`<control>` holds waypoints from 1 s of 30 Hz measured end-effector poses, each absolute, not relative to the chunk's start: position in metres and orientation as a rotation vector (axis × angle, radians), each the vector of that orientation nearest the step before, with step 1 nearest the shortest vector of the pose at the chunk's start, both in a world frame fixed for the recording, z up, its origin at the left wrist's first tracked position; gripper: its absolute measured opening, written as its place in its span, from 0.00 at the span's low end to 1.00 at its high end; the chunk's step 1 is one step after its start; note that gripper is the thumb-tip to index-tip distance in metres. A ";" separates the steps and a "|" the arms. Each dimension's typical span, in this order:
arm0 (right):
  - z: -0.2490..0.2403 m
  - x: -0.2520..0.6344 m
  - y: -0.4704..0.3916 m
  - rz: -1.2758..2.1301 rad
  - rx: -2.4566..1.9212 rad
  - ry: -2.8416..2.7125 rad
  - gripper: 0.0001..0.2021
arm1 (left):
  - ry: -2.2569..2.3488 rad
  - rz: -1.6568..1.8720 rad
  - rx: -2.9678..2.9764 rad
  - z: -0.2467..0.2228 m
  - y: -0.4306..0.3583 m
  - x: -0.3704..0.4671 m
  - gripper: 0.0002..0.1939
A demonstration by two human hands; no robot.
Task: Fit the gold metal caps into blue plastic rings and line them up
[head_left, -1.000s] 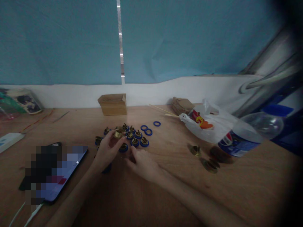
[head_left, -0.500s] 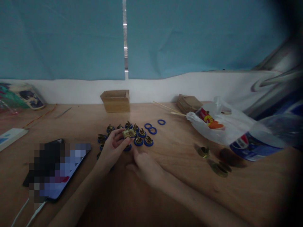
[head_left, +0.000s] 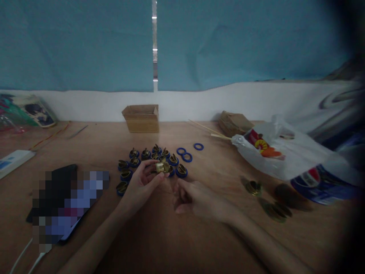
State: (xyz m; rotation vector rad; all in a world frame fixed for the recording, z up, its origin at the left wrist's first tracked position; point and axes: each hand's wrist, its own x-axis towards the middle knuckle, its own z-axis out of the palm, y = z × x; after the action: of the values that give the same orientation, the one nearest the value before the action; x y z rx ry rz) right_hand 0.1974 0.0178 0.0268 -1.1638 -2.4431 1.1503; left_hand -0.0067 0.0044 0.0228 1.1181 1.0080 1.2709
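My left hand [head_left: 146, 180] grips a gold metal piece [head_left: 162, 167] between thumb and fingers, over a group of similar pieces. Each of these gold pieces [head_left: 181, 170] stands on the table with a blue ring round its base. Just right of my left hand, my right hand [head_left: 185, 196] has its fingers curled, and I cannot make out what they hold, if anything. Several loose blue rings [head_left: 199, 146] lie behind the group. Two gold pieces without visible blue rings [head_left: 253, 187] rest on the table at the right.
At the back stand an open cardboard box [head_left: 142, 123] and a brown paper packet [head_left: 235, 122]. A plastic bag [head_left: 256, 163] and a blue-labelled bottle [head_left: 319, 182] lie at the right. Phones [head_left: 82, 205] with white cables are at the left, by a white power strip [head_left: 17, 161].
Both hands have shifted right, my right hand further, widening the gap between them. The fingers of my right hand have curled in. The view has moved slightly.
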 end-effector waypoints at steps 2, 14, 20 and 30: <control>0.023 0.197 0.016 1.110 -1.148 -2.437 0.13 | 0.999 1.260 1.105 0.022 0.004 -0.006 0.20; 0.019 0.195 0.013 1.097 -1.100 -2.424 0.10 | 0.971 1.181 1.125 0.017 -0.001 0.002 0.18; 0.024 0.195 0.008 0.994 -1.061 -2.494 0.07 | 1.028 1.166 1.203 0.011 -0.001 0.002 0.16; 0.015 0.195 0.006 0.906 -1.039 -2.458 0.07 | 1.128 1.221 1.248 0.012 0.001 0.001 0.15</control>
State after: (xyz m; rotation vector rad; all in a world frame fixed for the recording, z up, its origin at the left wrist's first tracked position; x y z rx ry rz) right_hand 0.1955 0.0064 0.0151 -1.0388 -2.4578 0.9057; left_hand 0.0007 0.0011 0.0116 1.2479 1.1278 1.2210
